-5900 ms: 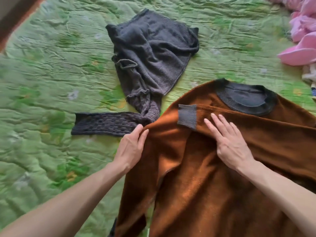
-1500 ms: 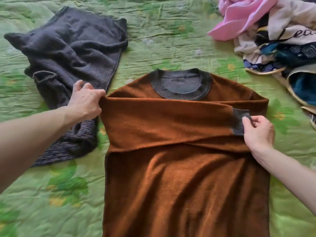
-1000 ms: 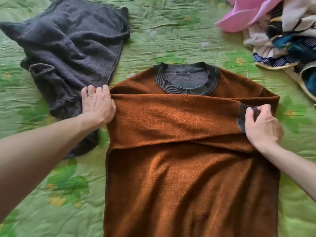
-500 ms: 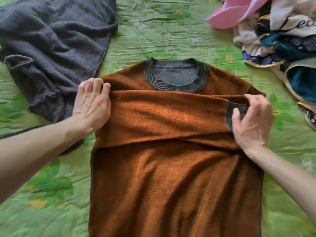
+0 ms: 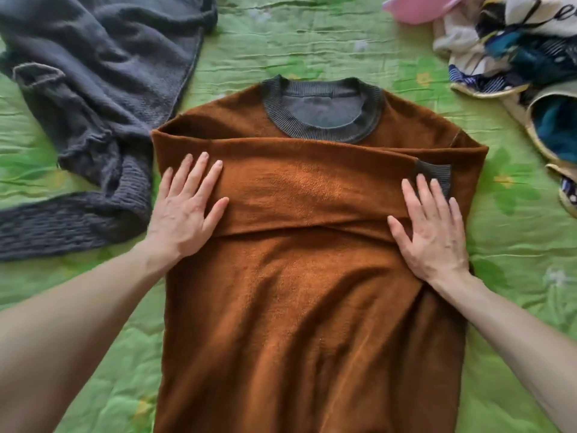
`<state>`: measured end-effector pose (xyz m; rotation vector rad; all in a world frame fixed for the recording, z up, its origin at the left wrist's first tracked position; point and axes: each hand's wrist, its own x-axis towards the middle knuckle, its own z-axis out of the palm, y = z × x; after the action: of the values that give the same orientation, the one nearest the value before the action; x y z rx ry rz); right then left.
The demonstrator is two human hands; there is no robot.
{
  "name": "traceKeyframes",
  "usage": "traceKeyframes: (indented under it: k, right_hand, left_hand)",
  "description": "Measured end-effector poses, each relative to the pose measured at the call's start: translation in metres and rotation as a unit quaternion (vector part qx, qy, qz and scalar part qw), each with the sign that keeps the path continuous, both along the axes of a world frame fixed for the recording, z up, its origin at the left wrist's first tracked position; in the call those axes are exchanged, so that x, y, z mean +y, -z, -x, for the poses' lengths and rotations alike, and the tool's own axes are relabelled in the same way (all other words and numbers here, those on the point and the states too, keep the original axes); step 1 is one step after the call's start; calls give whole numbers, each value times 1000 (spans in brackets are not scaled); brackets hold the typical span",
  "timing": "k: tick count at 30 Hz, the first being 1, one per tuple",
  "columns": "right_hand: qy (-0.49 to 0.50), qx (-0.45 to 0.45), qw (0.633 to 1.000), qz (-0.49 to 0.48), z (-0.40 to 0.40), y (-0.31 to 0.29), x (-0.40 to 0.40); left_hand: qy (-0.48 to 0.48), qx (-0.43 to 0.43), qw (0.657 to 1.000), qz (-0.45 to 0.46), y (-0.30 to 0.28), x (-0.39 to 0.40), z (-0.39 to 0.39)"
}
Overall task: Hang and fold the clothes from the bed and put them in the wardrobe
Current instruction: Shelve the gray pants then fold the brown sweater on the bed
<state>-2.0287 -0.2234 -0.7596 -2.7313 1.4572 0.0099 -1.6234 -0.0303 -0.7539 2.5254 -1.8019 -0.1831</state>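
A brown sweater (image 5: 312,307) with a grey ribbed collar (image 5: 321,110) lies flat on the green bedspread (image 5: 296,42). Both sleeves are folded across its chest, and a grey cuff (image 5: 435,176) shows at the right end. My left hand (image 5: 187,210) lies flat, fingers spread, on the left end of the folded sleeves. My right hand (image 5: 429,226) lies flat on the right end, its fingertips touching the cuff. Neither hand grips the cloth.
A dark grey knitted sweater (image 5: 93,89) lies crumpled at the upper left, one sleeve stretched toward the left edge. A pile of mixed clothes (image 5: 515,51), with a pink garment (image 5: 418,7) on top, sits at the upper right.
Both hands have let go of the sleeve ends they were pinching. They now rest flat and open on the folded sleeves, a little lower and further in.
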Motion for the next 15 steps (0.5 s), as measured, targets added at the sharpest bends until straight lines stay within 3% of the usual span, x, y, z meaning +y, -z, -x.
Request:
traceKeyframes:
  k: [7, 11, 15]
  right_hand:
    - [44, 12, 999, 11, 1, -5, 18]
    - [85, -29, 995, -38, -4, -10, 75]
    - [124, -54, 987, -87, 11, -10, 142]
  left_hand:
    - [-78, 9, 997, 1, 6, 54, 38]
    - [-65, -16, 998, 12, 10, 74, 81]
    - [-61, 15, 998, 30, 13, 104, 115]
